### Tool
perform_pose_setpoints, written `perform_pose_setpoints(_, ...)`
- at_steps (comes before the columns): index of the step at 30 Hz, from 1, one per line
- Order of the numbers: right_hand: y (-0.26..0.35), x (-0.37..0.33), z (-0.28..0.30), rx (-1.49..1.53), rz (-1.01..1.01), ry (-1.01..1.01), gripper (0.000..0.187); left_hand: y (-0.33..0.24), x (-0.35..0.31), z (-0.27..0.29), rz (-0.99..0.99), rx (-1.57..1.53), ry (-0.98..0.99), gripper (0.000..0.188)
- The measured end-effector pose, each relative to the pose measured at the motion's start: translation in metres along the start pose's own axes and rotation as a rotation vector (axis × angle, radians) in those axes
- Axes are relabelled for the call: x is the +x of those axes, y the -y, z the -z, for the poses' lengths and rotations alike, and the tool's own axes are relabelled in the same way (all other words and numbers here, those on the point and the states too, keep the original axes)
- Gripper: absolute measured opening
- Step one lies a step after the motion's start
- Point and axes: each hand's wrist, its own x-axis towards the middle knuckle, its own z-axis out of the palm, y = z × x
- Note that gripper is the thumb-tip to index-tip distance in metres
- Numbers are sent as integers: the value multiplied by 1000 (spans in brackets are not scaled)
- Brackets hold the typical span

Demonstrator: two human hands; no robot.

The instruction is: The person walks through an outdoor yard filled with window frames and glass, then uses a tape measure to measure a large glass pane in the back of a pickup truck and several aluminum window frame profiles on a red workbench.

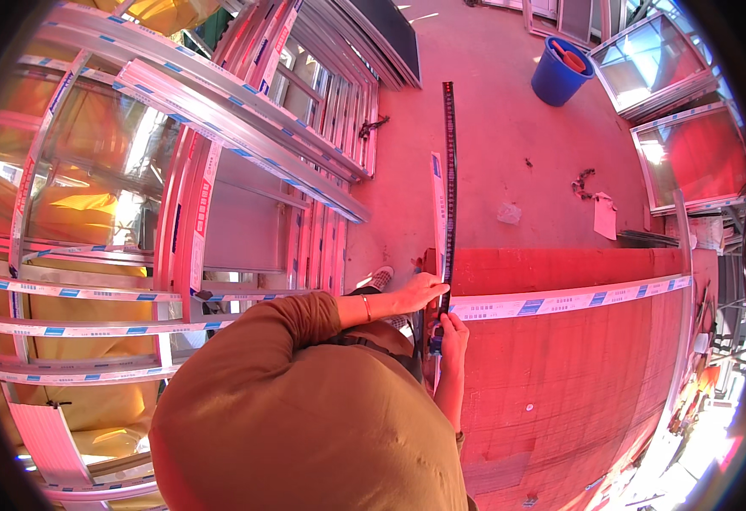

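A long dark tape measure blade (pixel 450 170) stretches away from me, its far end out over the floor. Beside it, to the left, runs a narrow white profile strip (pixel 438 183), partly hidden by my hands. My left hand (pixel 415 295), with a thin bracelet at the wrist, has its fingers pinched on the blade at the corner of the red board table (pixel 560 375). Just nearer to me, my right hand (pixel 453 341) is closed around the body end of the tape measure (pixel 437 341), which is mostly hidden. Across the table lies a film-covered profile (pixel 560 301), its left end close to my fingers.
Stacked metal window frames (pixel 245 162) fill the left side. A blue bucket (pixel 563 72) with a red item inside stands on the floor at far right. Glazed panels (pixel 692 157) lean at the right edge. A paper piece (pixel 605 216) and scraps lie on the floor.
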Motion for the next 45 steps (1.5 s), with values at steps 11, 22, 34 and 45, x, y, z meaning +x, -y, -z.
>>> perform_pose_setpoints(11,-8,-6,0,-245,-143,148,19,-17,75,201,-28,-217,-565,31)
perform_pose_setpoints(22,9,6,-71,-334,-234,61,21,-3,169,444,99,-127,-706,28)
perform_pose_setpoints(34,-9,254,-279,-152,-349,210,20,109,26,419,395,-317,-472,28)
perform_pose_setpoints(45,-37,332,-424,31,-484,284,18,158,-145,390,705,-413,-715,31)
